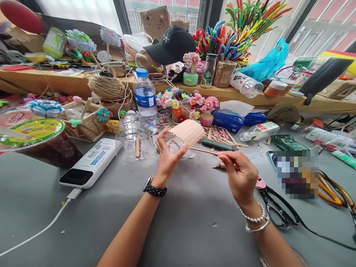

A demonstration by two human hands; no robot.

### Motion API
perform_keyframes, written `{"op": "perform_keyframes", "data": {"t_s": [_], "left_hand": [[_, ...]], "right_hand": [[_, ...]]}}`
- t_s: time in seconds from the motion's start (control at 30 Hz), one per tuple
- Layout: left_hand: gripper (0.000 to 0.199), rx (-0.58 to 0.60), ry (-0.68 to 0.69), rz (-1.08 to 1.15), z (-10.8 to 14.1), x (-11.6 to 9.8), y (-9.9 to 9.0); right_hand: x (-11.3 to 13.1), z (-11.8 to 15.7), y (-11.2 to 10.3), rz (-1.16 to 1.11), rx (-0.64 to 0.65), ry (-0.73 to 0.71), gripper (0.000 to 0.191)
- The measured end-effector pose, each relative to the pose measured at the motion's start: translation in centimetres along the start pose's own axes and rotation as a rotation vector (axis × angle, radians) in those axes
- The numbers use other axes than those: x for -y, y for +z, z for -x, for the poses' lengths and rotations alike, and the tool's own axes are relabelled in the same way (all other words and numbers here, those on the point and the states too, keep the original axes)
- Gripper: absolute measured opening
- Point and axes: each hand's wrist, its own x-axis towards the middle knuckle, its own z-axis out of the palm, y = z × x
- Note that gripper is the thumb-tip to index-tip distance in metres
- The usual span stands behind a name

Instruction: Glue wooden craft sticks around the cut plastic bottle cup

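Note:
My left hand (171, 155) grips a clear plastic bottle piece (174, 144) whose upper side is covered by a row of flat wooden craft sticks (187, 130). Pinched in my right hand (241, 174) is one more craft stick (205, 151), pointing left, its far end close to my left thumb and the covered piece. Below that stick lies the nozzle of a glue gun (219, 165), mostly hidden behind my right hand. Loose craft sticks (215, 134) are scattered behind, beside a dark green cutter-like tool (219, 144).
Black-handled scissors (278, 207) lie right of my right hand. To the left are a cut clear bottle (130, 135), a white power bank (93, 163) with a cable, and a lidded drink cup (47, 148). A water bottle (144, 98) stands behind; a crowded wooden shelf (172, 89) runs along the back.

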Motion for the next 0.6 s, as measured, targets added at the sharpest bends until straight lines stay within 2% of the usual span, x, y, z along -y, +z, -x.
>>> {"op": "perform_keyframes", "data": {"t_s": [0.07,0.27,0.4,0.6], "left_hand": [[0.067,-0.067,-0.01,-0.103,-0.1,0.0,0.0],[0.064,-0.146,0.045,-0.232,-0.2,-0.1,-0.1],[0.058,-0.187,0.184,-0.313,-0.2,-0.3,-0.2],[0.028,-0.262,0.493,-0.322,0.0,-1.2,-0.4]], "right_hand": [[0.0,-0.1,-0.1,-0.027,-0.026,-0.044,0.01],[-0.2,0.0,0.0,-0.074,-0.028,-0.078,0.028],[-0.2,0.1,0.2,-0.073,-0.003,-0.122,0.035],[-0.3,0.1,0.2,-0.071,-0.011,-0.076,0.031]]}}
